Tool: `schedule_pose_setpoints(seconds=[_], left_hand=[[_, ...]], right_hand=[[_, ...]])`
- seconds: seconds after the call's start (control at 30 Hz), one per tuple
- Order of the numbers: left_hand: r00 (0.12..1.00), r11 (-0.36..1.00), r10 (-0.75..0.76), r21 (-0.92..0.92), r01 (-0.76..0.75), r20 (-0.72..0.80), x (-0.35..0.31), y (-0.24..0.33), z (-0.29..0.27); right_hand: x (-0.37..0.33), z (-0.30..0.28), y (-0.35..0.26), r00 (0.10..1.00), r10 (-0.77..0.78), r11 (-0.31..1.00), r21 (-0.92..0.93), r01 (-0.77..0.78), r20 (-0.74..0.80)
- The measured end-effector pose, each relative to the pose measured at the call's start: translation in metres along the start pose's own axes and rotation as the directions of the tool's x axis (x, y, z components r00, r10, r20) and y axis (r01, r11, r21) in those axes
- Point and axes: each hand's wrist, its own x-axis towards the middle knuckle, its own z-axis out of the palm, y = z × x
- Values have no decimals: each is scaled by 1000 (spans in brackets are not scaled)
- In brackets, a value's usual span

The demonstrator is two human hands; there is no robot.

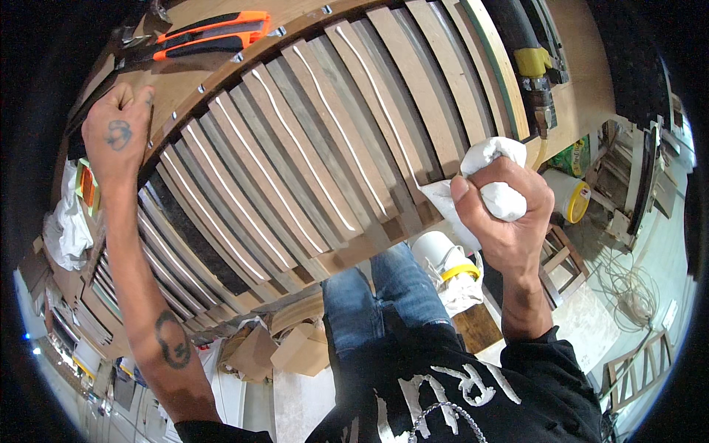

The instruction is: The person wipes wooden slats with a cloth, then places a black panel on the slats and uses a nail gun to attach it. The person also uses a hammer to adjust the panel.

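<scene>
My right hand [509, 210] is closed around a crumpled white squeeze bag [496, 153]. The bag's narrow tip meets the near end of a white bead [377, 92] on one of the wooden slats [325, 111]. Several slats to the left carry similar thin white lines, most straight, some wavy; the slats [450, 66] to the right of the tip show bare wood. At the far left, my left hand [118, 133] is curled into a fist at the edge of the wooden bench [188, 88]. Its fingertips are hidden, so whether it grips anything does not show.
A tool with orange-and-black handles [214, 37] lies at the back left. A dark tool with a yellow collar [533, 63] lies right of the slats. Below the bench are a white bucket [436, 251], cardboard [303, 351], a yellow-lidded bucket [567, 196] and coiled cable [628, 292].
</scene>
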Motion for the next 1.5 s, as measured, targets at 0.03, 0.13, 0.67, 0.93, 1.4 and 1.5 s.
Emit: schedule_pose_setpoints(seconds=[0.03,0.13,0.67,0.93,1.4,1.5], left_hand=[[1000,1000,-4,-7,4,12,0,-1,-1],[1000,998,-27,51,26,10,0,1,0],[1000,1000,2,13,-2,-9,-3,1,1],[997,997,-80,4,80,-19,0,7,0],[991,991,-133,-5,133,4,0,11,1],[991,991,-131,14,131,3,-1,12,0]], right_hand=[[-2,0,2,1000,-1,1000,-8,1,1],[-7,-3,7,1000,-15,999,-31,15,5],[31,-15,-3,925,359,875,391,-286,-127],[113,24,22,979,4,981,191,36,-205],[123,28,17,974,-100,994,16,105,-202],[121,25,16,981,-81,997,-9,80,-177]])
